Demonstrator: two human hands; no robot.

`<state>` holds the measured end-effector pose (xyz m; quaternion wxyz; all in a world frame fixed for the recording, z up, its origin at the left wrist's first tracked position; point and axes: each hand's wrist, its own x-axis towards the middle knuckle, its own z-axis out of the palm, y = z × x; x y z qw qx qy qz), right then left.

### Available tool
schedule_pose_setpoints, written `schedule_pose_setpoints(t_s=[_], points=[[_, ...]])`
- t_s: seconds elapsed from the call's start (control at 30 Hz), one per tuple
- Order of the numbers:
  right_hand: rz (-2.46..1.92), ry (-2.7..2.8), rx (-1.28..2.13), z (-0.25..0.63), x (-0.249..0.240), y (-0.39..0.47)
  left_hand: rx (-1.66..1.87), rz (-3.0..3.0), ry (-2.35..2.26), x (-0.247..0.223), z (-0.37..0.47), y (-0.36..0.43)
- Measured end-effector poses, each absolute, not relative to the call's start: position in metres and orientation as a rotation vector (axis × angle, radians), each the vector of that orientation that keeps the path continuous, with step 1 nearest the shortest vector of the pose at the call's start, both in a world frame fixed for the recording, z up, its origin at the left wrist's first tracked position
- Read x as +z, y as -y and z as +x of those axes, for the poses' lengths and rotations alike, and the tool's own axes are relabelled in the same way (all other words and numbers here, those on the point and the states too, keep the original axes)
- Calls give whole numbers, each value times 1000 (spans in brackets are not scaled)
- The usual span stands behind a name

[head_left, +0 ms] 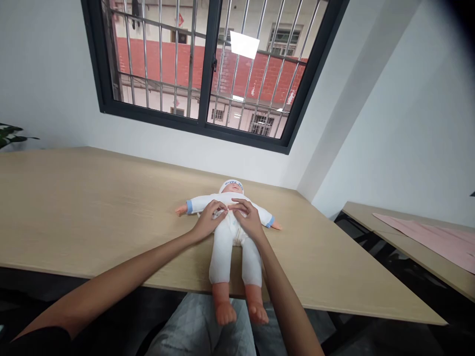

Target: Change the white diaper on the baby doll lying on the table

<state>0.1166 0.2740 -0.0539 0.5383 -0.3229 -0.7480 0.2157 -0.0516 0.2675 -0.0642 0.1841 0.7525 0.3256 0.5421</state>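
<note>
A baby doll (220, 254) lies on its back on the wooden table, its feet hanging past the front edge. It has a white hat (224, 186), white clothing with blue cuffs, and a white diaper (236, 232) showing between its legs. My left hand (212, 216) is at the doll's waist, thumb and fingertips pinched at the diaper's upper edge. Close beside it, my right hand (248, 215) bends over the same edge, with thumb and fingers brought together there. Both sets of fingertips nearly meet at the middle of the belly. My hands partly cover the waist.
The light wooden table (111, 198) runs along a wall beneath a barred window (208, 74). To the right, a second table (356, 212) carries a pink cloth (430, 237). Leaves of a plant (13, 134) show at the far left. My legs (200, 326) are under the front edge.
</note>
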Motion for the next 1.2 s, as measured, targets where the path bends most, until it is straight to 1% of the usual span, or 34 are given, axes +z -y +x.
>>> schedule_pose_setpoints(t_s=[0.33,0.6,1.2], points=[[-856,1864,249,114,-52,-274,1542,2043,-940,-66,-51,-268],[-833,1819,350,113,-51,-270,1520,2054,-940,-65,-52,-267],[-878,1793,282,115,-50,-270,1531,1932,-960,-68,-51,-270]])
